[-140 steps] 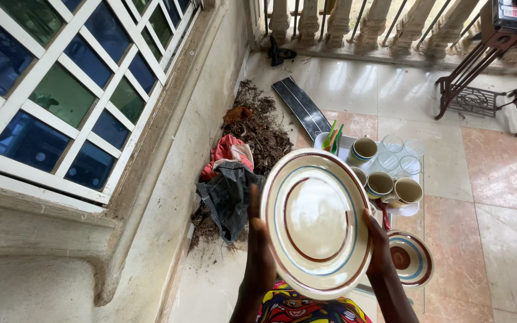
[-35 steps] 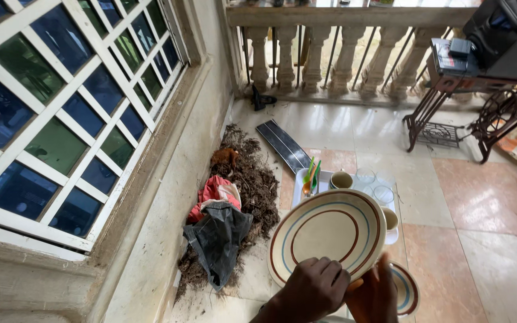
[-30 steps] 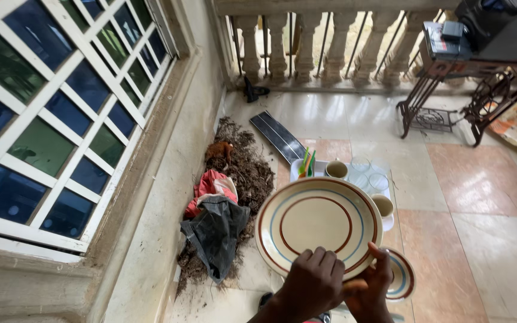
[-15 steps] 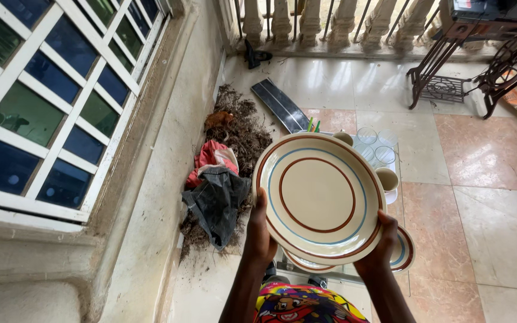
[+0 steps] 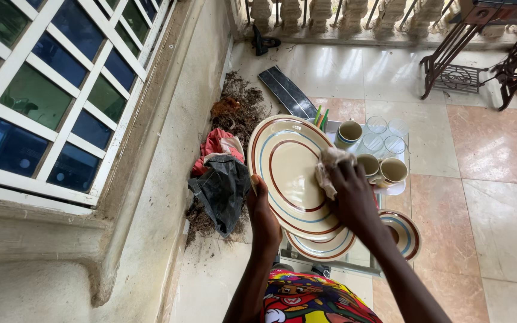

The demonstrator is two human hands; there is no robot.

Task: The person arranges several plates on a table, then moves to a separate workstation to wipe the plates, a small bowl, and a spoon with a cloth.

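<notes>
My left hand (image 5: 262, 210) grips the left rim of a cream plate (image 5: 285, 170) with brown and blue rings and holds it tilted on edge. My right hand (image 5: 351, 194) presses a crumpled white cloth (image 5: 328, 167) against the plate's face on its right side. Below the held plate lies a matching plate (image 5: 323, 246), and a smaller bowl (image 5: 404, 234) with the same rings sits to its right.
A white tray (image 5: 399, 188) on the tiled floor carries several mugs (image 5: 349, 133), clear glasses (image 5: 385, 136) and coloured utensils (image 5: 320, 115). Dirt, a red cloth (image 5: 218, 143) and a black bag (image 5: 221, 188) lie by the wall. An iron treadle stand (image 5: 457, 54) stands far right.
My right hand left the plate's right rim and now presses a white cloth on its face. The plate has tilted more onto its edge, held by my left hand alone.
</notes>
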